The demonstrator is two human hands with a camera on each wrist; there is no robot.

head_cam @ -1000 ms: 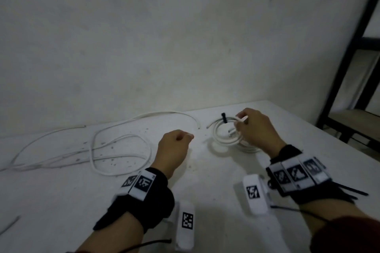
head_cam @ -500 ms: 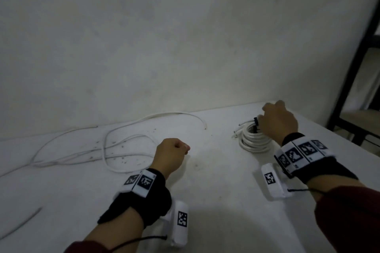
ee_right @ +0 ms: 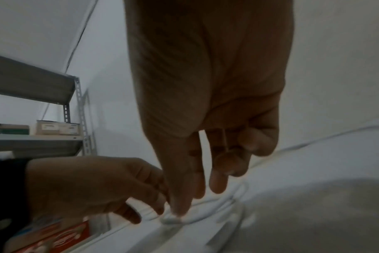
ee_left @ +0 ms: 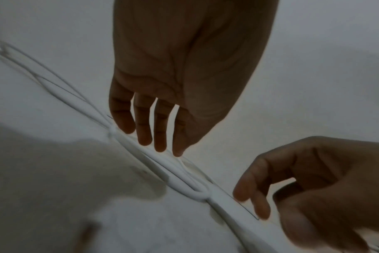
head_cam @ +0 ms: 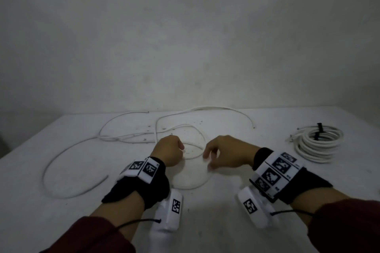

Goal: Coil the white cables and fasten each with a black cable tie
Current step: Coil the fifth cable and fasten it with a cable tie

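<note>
A white cable coil [head_cam: 318, 146] bound by black cable ties [head_cam: 319, 128] lies on the table at the right, away from both hands. A loose white cable [head_cam: 123, 137] sprawls over the left and middle of the table, with a loop [head_cam: 194, 157] between my hands. My left hand [head_cam: 181, 148] hovers at the loop's left side, its fingers [ee_left: 159, 145] hanging straight just above the cable [ee_left: 184, 184]. My right hand [head_cam: 207, 156] is at the loop's right side, with a fingertip [ee_right: 176, 210] touching the cable [ee_right: 206, 217]. Neither hand grips anything.
The white table [head_cam: 205, 222] ends at a bare wall [head_cam: 185, 47] behind. The loose cable's end [head_cam: 102, 178] curls toward the front left. A metal shelf [ee_right: 32, 140] with boxes shows in the right wrist view.
My right hand let go of the tied coil, left it at the right, and moved left to the loose cable. My left hand moved forward to the same loop.
</note>
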